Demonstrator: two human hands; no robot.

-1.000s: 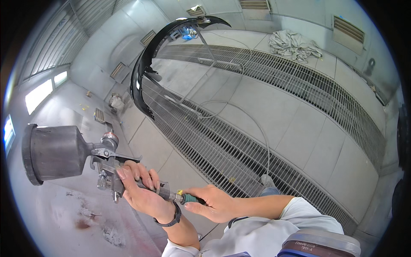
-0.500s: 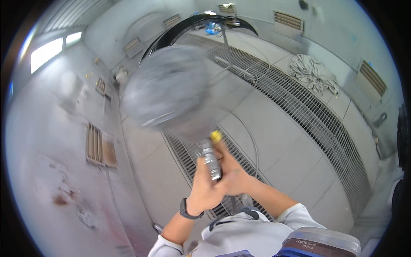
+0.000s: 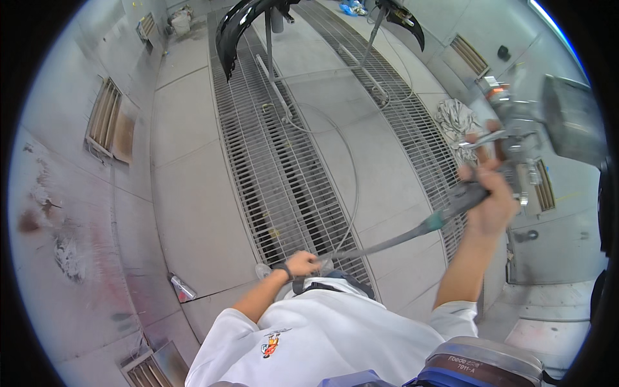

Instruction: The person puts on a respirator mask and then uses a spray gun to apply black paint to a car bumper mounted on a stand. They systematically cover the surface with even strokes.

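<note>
Left hand (image 3: 301,263) has dropped off the gun (image 3: 517,132), now low, curled by the hose (image 3: 387,241), grip unclear! Over right, the right hand (image 3: 495,193) grips the gun's handle, raised and swung far across, probably keeping the hose clear. Count: two hands, one gun, one cup (image 3: 572,119).

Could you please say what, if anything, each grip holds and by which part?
Right grip: spray gun, by its handle. Left grip: near the hose, hold unclear.

White short-sleeved T-shirt (image 3: 361,329) with a small red-and-yellow figure print (image 3: 271,346), black wristband (image 3: 282,270) on the left, blue respirator (image 3: 427,375) with a translucent filter cover (image 3: 493,349)
</note>
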